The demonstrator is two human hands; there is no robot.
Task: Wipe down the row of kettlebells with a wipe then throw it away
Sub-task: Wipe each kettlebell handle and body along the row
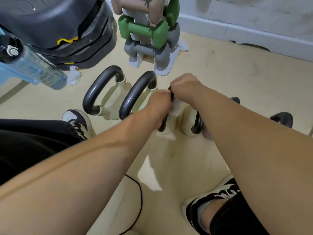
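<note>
Kettlebells: a row of cream-bodied weights with black handles crosses the middle of the frame; the first kettlebell and second kettlebell stand left of centre, untouched by either hand.
Third kettlebell: at centre, partly hidden by both hands; only its black handle and part of the cream body show.
Further kettlebells: the fourth kettlebell sits just right of the third; two more black handles show at the right edge.
Left hand: fingers curled closed around the third kettlebell's handle.
Right hand: fingers closed on the top of the same handle, touching the left hand.
Wipe: white, pressed between the two hands against the handle; which hand grips it cannot be told.
Dumbbell rack: top centre, holding green, grey and tan dumbbells.
Water bottle: left edge, tilted.
Crumpled tissue: on the floor just right of the bottle.
Shoes: left shoe at middle left; right shoe at lower right.
</note>
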